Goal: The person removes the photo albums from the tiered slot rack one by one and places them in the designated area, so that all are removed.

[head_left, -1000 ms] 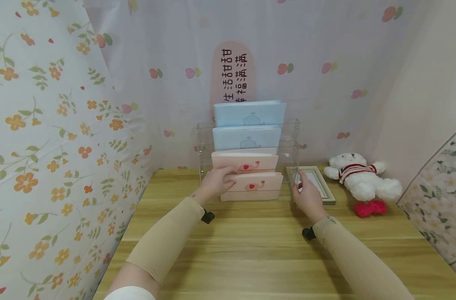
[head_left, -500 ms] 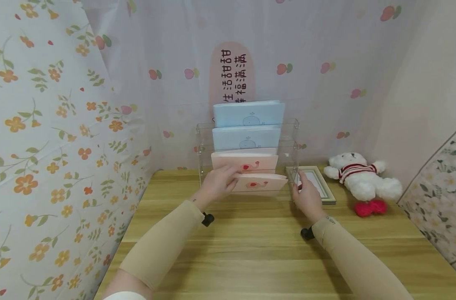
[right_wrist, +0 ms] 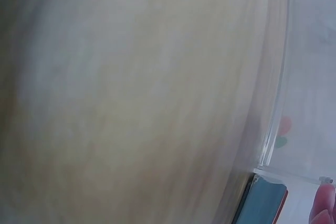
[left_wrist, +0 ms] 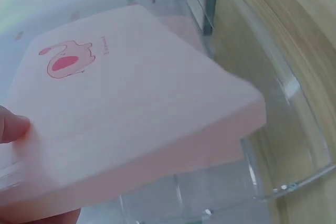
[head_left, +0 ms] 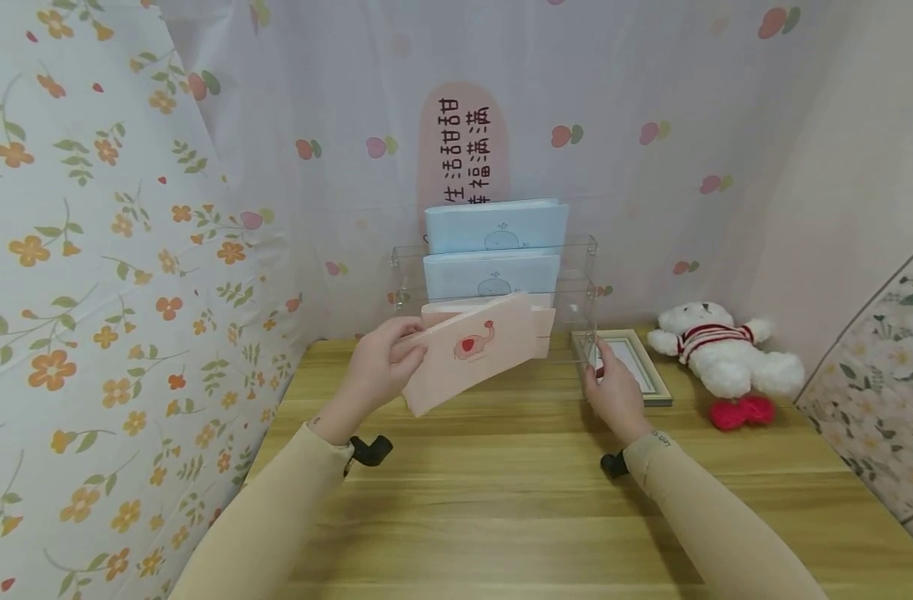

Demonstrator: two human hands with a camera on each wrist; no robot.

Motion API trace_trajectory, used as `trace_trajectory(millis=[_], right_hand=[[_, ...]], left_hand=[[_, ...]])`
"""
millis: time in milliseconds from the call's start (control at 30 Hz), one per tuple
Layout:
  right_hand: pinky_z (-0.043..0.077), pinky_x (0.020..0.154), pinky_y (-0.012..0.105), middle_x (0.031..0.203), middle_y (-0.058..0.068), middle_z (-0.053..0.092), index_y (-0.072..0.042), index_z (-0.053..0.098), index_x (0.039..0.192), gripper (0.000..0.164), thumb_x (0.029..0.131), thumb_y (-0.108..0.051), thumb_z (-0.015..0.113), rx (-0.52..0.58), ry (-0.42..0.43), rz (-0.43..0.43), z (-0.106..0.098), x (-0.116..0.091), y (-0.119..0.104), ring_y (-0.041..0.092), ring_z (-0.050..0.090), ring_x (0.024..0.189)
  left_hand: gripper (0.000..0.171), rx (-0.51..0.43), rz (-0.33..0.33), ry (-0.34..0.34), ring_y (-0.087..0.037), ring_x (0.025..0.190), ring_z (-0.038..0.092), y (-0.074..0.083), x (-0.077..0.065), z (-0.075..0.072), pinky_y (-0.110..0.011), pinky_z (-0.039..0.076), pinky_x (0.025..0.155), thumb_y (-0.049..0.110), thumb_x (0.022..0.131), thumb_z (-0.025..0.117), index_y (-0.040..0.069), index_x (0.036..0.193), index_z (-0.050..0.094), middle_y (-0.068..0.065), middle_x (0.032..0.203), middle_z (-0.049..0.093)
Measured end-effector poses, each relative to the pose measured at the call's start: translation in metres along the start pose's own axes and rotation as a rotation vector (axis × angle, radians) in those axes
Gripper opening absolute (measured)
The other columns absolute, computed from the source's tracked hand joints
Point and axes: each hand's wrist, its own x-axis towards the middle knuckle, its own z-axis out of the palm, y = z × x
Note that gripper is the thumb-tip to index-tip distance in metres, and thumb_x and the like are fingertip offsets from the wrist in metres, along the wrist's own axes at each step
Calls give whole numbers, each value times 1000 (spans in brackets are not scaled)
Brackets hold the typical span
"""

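i count two blue booklets (head_left: 462,273) and one pink booklet (head_left: 543,335) upright in the clear rack (head_left: 579,275). the left hand (head_left: 377,367) pinches another pink one (head_left: 467,367), tilted, at the rack's front; the right hand (head_left: 617,396) grips the rack's right side. one frame (head_left: 649,367), then one plush bear (head_left: 714,346), lie right of it. tabletop (head_left: 501,508) stretches broadly before it.

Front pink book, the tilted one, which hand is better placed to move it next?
Left, most likely. The left hand pinches the front pink book by its left end, while the right hand is at the right side of the clear rack, apart from that book.
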Motion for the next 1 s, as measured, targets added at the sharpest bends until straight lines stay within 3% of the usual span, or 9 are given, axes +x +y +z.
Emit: trace_trajectory(millis=[133,333,467,567,767,900,1000], right_hand=[[49,60,40,107,26,73,-7,38,168,62,110,-20,54,-1,16,-10,1,0,1,34,67,79],[48,59,40,104,25,73,-7,40,167,61,110,-20,54,6,35,-18,3,2,2,35,67,77],[49,59,40,105,26,73,-7,40,168,61,110,-20,55,11,30,-15,3,1,1,34,67,77],[49,59,41,106,27,73,-7,39,168,61,110,-20,55,13,25,-15,2,0,1,35,67,78],[48,59,39,109,27,73,-8,36,170,63,111,-21,52,0,11,-7,1,0,2,34,67,79],[48,61,40,106,26,72,-8,38,169,62,110,-20,53,-10,34,-20,3,0,5,35,65,78],[49,62,42,104,26,72,-6,38,168,62,110,-21,53,-5,41,-36,6,0,4,35,66,78]], left_hand=[[22,-104,-112,57,-32,107,77,-12,-20,-15,-44,64,88,17,102,77,12,123,73,-15,121,80],[28,-310,-250,166,-14,92,70,-38,-50,-34,-22,60,75,15,105,75,4,130,68,-18,113,73],[30,-421,-360,245,-7,89,66,-57,-66,-46,-20,60,72,14,107,72,3,134,64,-4,110,67],[27,-446,-451,323,-6,90,66,-72,-74,-55,-18,60,73,15,107,70,9,133,63,6,105,65],[21,-580,-594,513,-7,93,64,-98,-83,-69,-14,58,77,12,108,68,16,128,62,7,107,63],[24,-511,-642,589,-6,87,63,-116,-86,-71,-14,56,71,13,106,70,11,129,64,9,101,65],[29,-407,-700,578,-3,82,62,-130,-88,-71,-14,55,68,14,106,69,6,133,63,4,105,66]])
